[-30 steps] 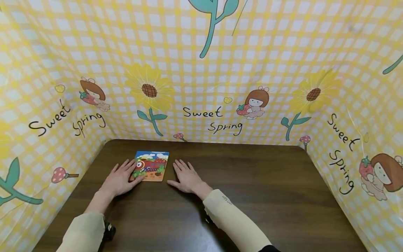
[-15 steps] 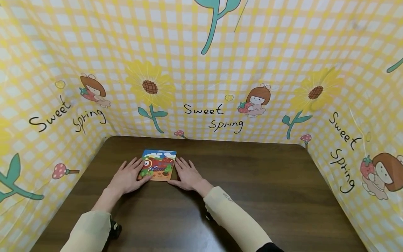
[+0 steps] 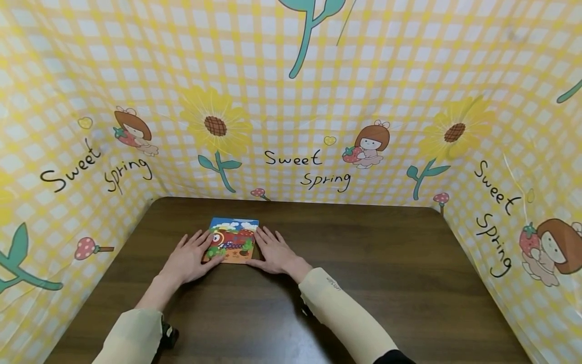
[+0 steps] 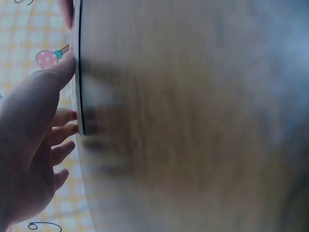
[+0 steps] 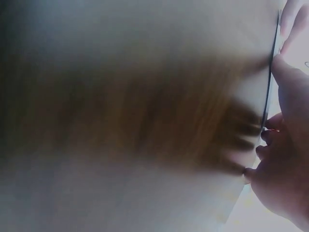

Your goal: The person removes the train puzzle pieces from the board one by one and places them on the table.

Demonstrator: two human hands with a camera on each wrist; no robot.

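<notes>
A thin square picture board (image 3: 233,241) lies flat on the brown table, toward its back left. Printed on it are a red cartoon shape with a round eye, blue sky, clouds and green plants. My left hand (image 3: 188,259) rests at its left side, with the thumb and fingertips on that edge. At the right side, my right hand (image 3: 276,252) touches the other edge with its fingers extended. The left wrist view catches the board's thin edge (image 4: 79,96) under the left thumb (image 4: 65,70). Seen from the right wrist, the right thumb (image 5: 282,67) meets the board edge too.
The dark wooden table (image 3: 364,273) has a glossy top. A yellow checked cloth (image 3: 291,116) with flowers and lettering hangs behind it and on both sides. A black device (image 3: 170,335) is strapped by the left sleeve.
The board has slid to the right along with my left hand. My right hand was apart from the board one second ago; now it touches the right edge, slightly further right.
</notes>
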